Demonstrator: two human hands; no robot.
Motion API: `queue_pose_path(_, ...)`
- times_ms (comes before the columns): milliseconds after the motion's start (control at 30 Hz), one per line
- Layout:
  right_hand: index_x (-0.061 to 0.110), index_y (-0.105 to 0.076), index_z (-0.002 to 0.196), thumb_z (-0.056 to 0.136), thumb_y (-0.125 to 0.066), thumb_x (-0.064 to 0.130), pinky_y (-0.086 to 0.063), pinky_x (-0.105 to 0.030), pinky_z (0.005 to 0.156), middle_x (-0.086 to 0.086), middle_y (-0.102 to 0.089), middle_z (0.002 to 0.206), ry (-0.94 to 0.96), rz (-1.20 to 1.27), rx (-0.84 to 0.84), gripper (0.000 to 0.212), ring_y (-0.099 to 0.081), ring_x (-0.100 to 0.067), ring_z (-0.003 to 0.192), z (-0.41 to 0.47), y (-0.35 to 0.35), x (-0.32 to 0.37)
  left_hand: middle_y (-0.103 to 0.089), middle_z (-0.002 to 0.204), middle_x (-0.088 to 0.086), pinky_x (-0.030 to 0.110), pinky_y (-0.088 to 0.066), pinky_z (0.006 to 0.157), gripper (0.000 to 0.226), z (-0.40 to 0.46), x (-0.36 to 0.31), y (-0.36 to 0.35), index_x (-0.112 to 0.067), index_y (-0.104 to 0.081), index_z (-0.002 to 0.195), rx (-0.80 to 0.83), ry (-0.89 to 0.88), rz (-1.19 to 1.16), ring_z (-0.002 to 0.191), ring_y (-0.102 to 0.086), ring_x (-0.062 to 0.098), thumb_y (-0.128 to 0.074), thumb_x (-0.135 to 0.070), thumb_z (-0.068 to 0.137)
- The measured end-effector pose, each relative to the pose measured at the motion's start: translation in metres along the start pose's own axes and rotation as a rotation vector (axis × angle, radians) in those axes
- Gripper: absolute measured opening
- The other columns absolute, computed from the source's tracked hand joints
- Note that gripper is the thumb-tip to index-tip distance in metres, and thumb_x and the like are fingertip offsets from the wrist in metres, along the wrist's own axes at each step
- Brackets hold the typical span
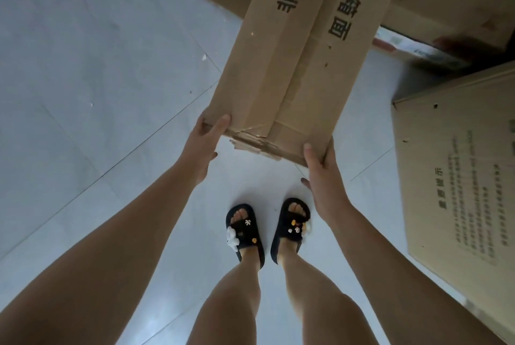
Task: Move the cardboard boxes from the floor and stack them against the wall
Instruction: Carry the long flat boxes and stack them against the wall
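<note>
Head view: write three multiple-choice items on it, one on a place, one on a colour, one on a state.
1. Where does the left hand hold the long cardboard box?
A. its near left corner
B. its far end
C. its top middle

2. What colour are the slippers?
A. white
B. red
C. black

3. How is the right hand?
A. hanging idle
B. gripping the box's near right corner
C. flat on the floor

Answers: 1 A, its thumb lies on the corner nearest the person. 2 C, both are black with small charms. 3 B, its thumb presses the top while the fingers go beneath.
</note>
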State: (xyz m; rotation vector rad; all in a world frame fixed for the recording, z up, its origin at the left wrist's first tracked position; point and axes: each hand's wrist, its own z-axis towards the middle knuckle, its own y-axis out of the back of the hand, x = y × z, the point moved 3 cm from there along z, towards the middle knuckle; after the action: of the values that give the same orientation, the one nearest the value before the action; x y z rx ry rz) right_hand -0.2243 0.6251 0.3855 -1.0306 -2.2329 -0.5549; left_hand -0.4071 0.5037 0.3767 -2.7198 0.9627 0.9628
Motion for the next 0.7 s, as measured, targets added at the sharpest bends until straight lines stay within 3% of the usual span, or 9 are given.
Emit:
queue_pose_path(100, 0.044, -0.032, 0.140, 0.096, -0.049, 0.035, -0.039, -0.050, 0.107, 0.042, -0.051, 0.112, -0.005, 0.078, -0.058, 0.048, -0.050, 0.012, 0.108, -0.017, 0.008, 0.028, -0.051, 0.111, -0.018, 0.045, -0.038, 0.097, 0.044, -0.024, -0.018, -0.016, -0.037, -0.043, 0.125, -0.012, -0.056, -0.089, 0.108, -0.048, 0.005, -0.060, -0.046, 0.085)
queue_pose_path(233, 0.045, -0.043, 0.126, 0.096, -0.049, 0.027, -0.046, -0.051, 0.099, 0.042, -0.060, 0.090, 0.024, 0.216, -0.155, 0.036, -0.059, 0.011, 0.086, -0.060, 0.027, 0.080, -0.054, 0.096, -0.013, 0.042, -0.043, 0.088, 0.032, -0.080, -0.053, -0.032, -0.020, -0.047, 0.119, -0.069, -0.109, -0.250, 0.090, -0.053, 0.005, -0.057, -0.034, 0.092)
queue_pose_path(400, 0.036, -0.055, 0.122, 0.097, -0.049, 0.019, -0.050, -0.052, 0.095, 0.025, -0.069, 0.097, 0.103, 0.265, -0.140, 0.031, -0.065, 0.003, 0.090, -0.136, 0.044, 0.133, -0.051, 0.084, -0.008, 0.037, -0.036, 0.067, 0.022, -0.163, -0.095, -0.025, -0.020, -0.048, 0.103, -0.105, -0.120, -0.280, 0.071, -0.049, 0.008, -0.059, -0.035, 0.090)
queue_pose_path(567, 0.034, -0.051, 0.129, 0.097, -0.050, 0.022, -0.057, -0.046, 0.076, 0.032, -0.067, 0.087, 0.079, 0.178, -0.071, 0.034, -0.065, 0.010, 0.077, -0.222, 0.058, 0.163, -0.049, 0.086, -0.001, 0.030, -0.032, 0.052, 0.026, -0.260, -0.109, 0.000, -0.021, -0.049, 0.100, -0.162, -0.099, -0.269, 0.077, -0.048, 0.018, -0.061, -0.039, 0.087)
queue_pose_path(700, 0.038, -0.047, 0.136, 0.096, -0.053, 0.030, -0.055, -0.049, 0.085, 0.019, -0.063, 0.115, 0.059, 0.129, 0.023, 0.041, -0.063, -0.004, 0.097, -0.278, 0.057, 0.168, -0.051, 0.087, 0.000, 0.032, -0.036, 0.053, 0.028, -0.332, -0.100, 0.026, -0.019, -0.048, 0.104, -0.245, -0.102, -0.305, 0.072, -0.051, 0.015, -0.059, -0.039, 0.089)
